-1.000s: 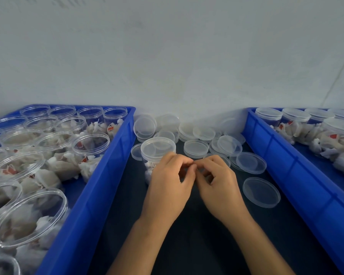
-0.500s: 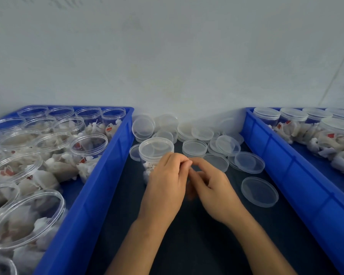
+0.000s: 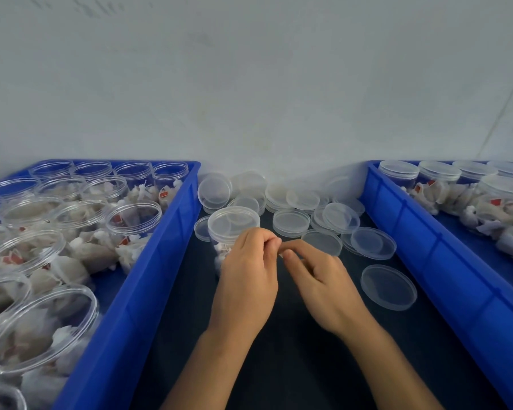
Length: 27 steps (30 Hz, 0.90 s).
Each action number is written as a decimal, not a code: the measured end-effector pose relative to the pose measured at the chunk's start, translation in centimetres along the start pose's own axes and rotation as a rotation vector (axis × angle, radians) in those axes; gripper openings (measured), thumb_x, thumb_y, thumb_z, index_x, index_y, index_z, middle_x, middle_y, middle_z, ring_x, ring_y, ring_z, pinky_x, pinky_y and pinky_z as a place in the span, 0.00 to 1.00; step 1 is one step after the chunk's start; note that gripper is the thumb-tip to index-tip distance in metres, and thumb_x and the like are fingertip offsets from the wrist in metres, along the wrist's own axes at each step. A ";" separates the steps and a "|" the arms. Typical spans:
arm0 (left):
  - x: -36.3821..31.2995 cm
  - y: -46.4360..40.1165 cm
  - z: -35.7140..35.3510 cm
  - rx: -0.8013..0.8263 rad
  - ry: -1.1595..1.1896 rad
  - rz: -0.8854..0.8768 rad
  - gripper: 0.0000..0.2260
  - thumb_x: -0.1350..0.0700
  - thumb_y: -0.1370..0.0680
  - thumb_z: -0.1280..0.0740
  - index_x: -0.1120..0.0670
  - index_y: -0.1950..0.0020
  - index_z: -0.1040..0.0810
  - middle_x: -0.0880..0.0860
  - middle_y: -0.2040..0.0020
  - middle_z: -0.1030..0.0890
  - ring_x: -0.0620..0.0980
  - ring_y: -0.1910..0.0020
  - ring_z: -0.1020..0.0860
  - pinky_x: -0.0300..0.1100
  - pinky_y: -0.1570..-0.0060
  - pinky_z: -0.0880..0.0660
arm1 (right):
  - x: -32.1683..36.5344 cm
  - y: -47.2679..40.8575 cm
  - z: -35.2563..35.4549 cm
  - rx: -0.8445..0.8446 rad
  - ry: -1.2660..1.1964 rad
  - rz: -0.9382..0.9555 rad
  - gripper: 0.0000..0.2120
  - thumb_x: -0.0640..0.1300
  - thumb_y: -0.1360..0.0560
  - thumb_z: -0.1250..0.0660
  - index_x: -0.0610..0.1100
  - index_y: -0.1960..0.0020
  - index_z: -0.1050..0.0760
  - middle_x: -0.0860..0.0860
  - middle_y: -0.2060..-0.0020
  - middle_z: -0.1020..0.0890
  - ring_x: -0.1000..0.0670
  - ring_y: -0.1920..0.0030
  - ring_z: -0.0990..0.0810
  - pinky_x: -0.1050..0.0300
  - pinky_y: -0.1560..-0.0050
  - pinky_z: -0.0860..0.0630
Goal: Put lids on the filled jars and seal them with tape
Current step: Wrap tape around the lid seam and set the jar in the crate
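A clear filled jar (image 3: 231,223) with a lid on it stands on the dark table surface (image 3: 293,365) between two blue bins. My left hand (image 3: 246,279) is just in front of it and hides its lower right side, fingers curled into a pinch. My right hand (image 3: 320,282) reaches in from the right, and its fingertips meet the left fingertips. A small pale bit, apparently tape (image 3: 280,253), shows between them; no roll is visible.
Several loose clear lids (image 3: 290,221) lie behind and to the right, one lid (image 3: 387,287) alone near my right hand. The left blue bin (image 3: 148,276) holds several open filled jars (image 3: 134,217). The right blue bin (image 3: 427,255) holds lidded jars (image 3: 399,171). A grey wall is behind.
Both hands stay pinched together in front of the jar. My right hand's fingers have stretched out flatter and my left hand's fingertips have shifted slightly right.
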<state>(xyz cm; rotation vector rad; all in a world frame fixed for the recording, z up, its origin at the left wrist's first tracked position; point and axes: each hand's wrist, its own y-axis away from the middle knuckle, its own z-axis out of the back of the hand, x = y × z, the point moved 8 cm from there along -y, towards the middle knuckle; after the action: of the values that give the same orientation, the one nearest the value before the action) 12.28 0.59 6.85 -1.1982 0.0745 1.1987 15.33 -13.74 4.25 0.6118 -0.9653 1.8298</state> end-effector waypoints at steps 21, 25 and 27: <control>6.4 0.8 0.8 -0.135 0.146 0.238 0.32 0.50 0.21 0.24 0.45 0.22 0.37 0.48 0.27 0.27 0.46 0.33 0.25 0.45 0.37 0.24 | -0.1 0.0 0.1 -0.094 0.117 0.030 0.07 0.58 0.17 0.37 0.64 0.45 0.20 0.64 0.69 0.21 0.56 0.68 0.25 0.58 0.62 0.30; 6.4 0.3 0.7 -0.074 0.144 0.197 0.33 0.41 0.18 0.29 0.37 0.18 0.42 0.32 0.24 0.34 0.26 0.29 0.35 0.21 0.37 0.37 | 0.4 0.2 0.6 -0.110 0.209 0.037 0.10 0.62 0.18 0.42 0.64 0.44 0.23 0.61 0.71 0.22 0.53 0.68 0.24 0.53 0.61 0.23; 5.8 0.0 0.6 -0.029 0.145 0.164 0.35 0.38 0.18 0.33 0.34 0.15 0.47 0.21 0.27 0.40 0.20 0.29 0.40 0.19 0.37 0.39 | 0.8 0.2 1.0 -0.132 0.244 0.059 0.09 0.62 0.17 0.41 0.63 0.45 0.23 0.60 0.70 0.21 0.52 0.67 0.23 0.51 0.61 0.22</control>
<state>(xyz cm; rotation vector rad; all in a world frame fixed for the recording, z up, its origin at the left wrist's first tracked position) 14.48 4.89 3.66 -1.3227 0.2687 1.2567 14.76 -14.21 5.37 0.2742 -0.9382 1.8263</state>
